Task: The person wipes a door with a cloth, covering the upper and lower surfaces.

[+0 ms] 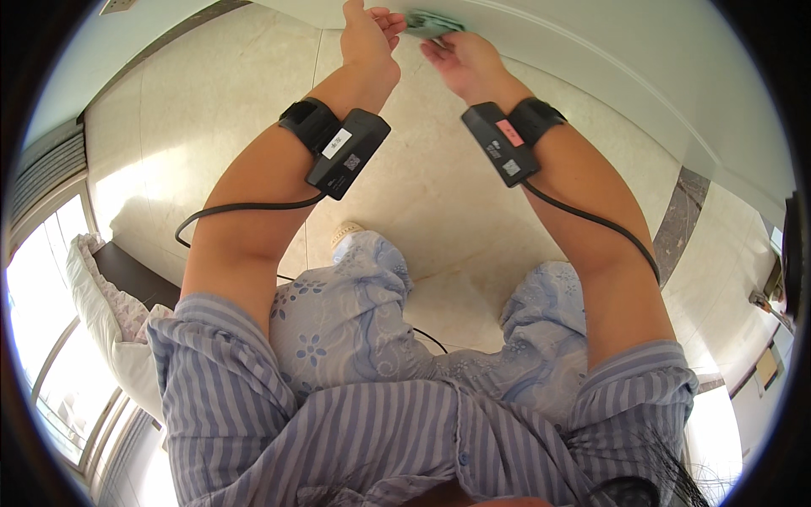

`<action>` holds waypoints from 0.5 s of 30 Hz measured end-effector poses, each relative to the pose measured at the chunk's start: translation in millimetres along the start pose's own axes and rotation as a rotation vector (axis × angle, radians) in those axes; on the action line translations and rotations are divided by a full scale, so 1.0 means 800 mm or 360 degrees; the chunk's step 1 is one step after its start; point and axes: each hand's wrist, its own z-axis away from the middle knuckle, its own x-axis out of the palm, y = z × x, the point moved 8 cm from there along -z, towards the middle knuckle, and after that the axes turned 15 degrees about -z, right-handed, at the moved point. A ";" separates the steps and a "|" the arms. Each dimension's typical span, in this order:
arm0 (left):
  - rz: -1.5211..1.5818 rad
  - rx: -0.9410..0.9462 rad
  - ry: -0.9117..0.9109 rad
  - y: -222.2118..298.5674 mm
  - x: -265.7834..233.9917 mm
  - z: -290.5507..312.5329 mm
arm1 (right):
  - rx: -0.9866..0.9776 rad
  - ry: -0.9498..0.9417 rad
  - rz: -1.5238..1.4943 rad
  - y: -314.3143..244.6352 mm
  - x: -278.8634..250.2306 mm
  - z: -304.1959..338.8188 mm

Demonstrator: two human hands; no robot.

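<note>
Both my arms reach to the far edge of the view, toward a white panel (541, 38). A folded green cloth (432, 24) lies against the panel's lower part, slightly blurred. My right hand (465, 63) is at the cloth's right end and grips it, with some fingers extending below it. Just left of the cloth is my left hand (367, 35), its fingers apart and slightly bent, fingertips near the cloth's edge. No object shows in the left hand. Each forearm wears a black strapped device, the left one (348, 154) and the right one (500, 144), with a cable.
Glossy beige floor tiles (211, 110) spread below, with a dark border strip (683, 211) at the right. Bedding (118, 313) hangs beside a bright window (55, 380) on the left. My bent knees in patterned trousers (338, 313) are close below my arms.
</note>
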 end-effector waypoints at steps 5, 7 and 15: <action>-0.0054 0.0072 0.0068 0.023 -0.002 0.011 | 0.0049 -0.0153 -0.0029 0.006 0.044 0.014; -0.0074 0.0083 0.0088 0.024 -0.003 0.014 | -0.0154 0.0098 0.0043 -0.009 0.024 0.021; -0.0173 0.0114 0.0049 0.028 0.007 0.032 | -0.0411 0.0321 0.0170 -0.143 -0.062 0.067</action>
